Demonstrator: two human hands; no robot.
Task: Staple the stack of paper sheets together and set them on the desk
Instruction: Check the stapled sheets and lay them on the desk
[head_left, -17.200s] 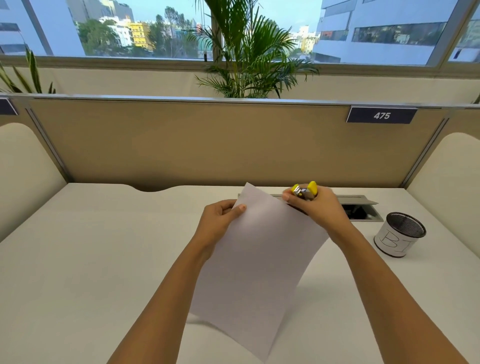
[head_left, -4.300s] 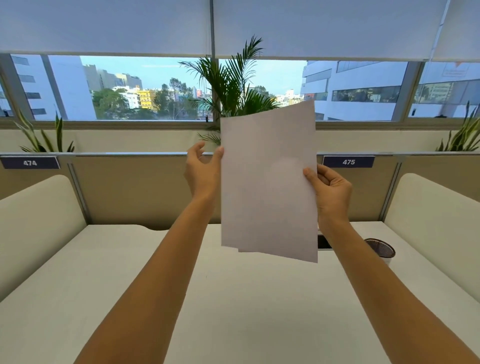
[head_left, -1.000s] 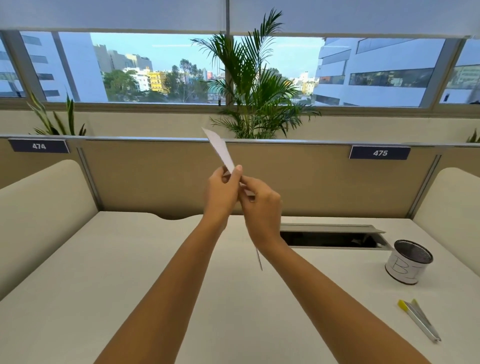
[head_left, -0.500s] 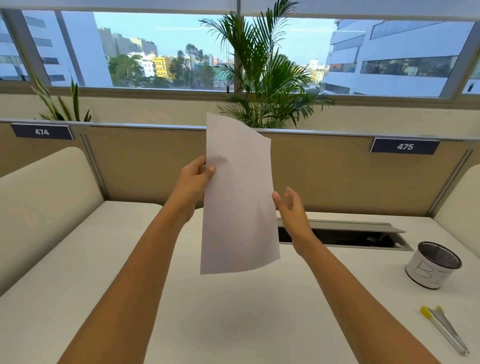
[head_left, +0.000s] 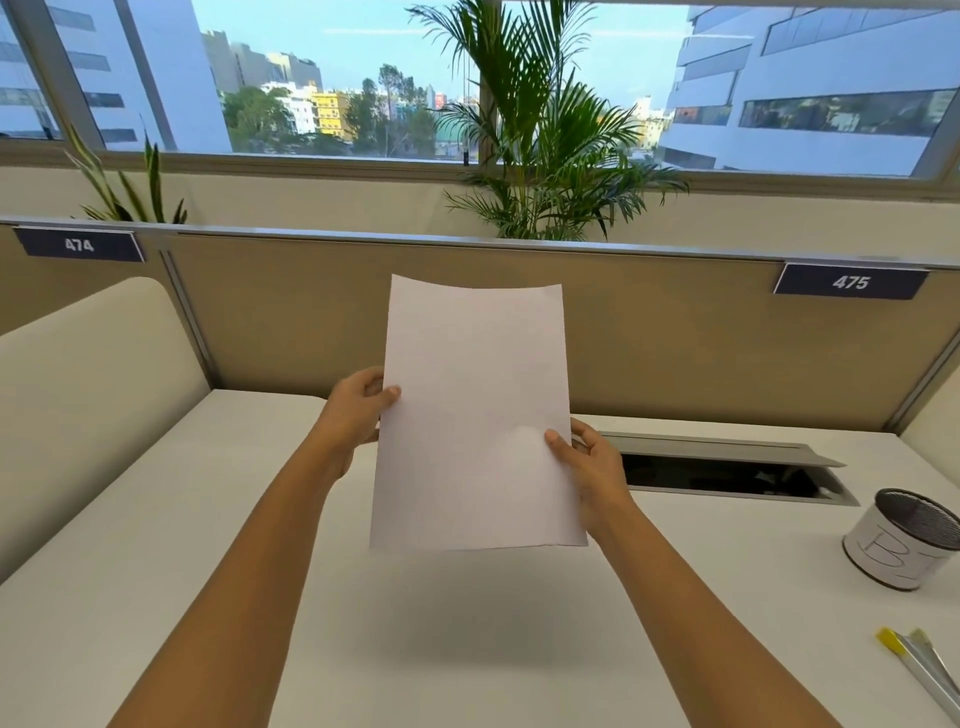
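Note:
A stack of white paper sheets (head_left: 475, 415) is held upright in the air above the white desk (head_left: 208, 545), its blank face toward me. My left hand (head_left: 356, 413) pinches its left edge, thumb on the front. My right hand (head_left: 592, 467) pinches the right edge lower down, thumb on the front too. The stapler (head_left: 922, 667), silver with a yellow tip, lies on the desk at the far right, away from both hands. No staple can be made out on the sheets.
A mesh pen cup (head_left: 906, 538) stands at the right. Behind my right hand is an open cable hatch (head_left: 727, 470) in the desk. A beige partition (head_left: 291, 317) closes off the back, and padded side panels stand at both ends.
The paper has come lower and squared up to face me. My right hand, open beside the sheet half a second ago, now pinches its right edge.

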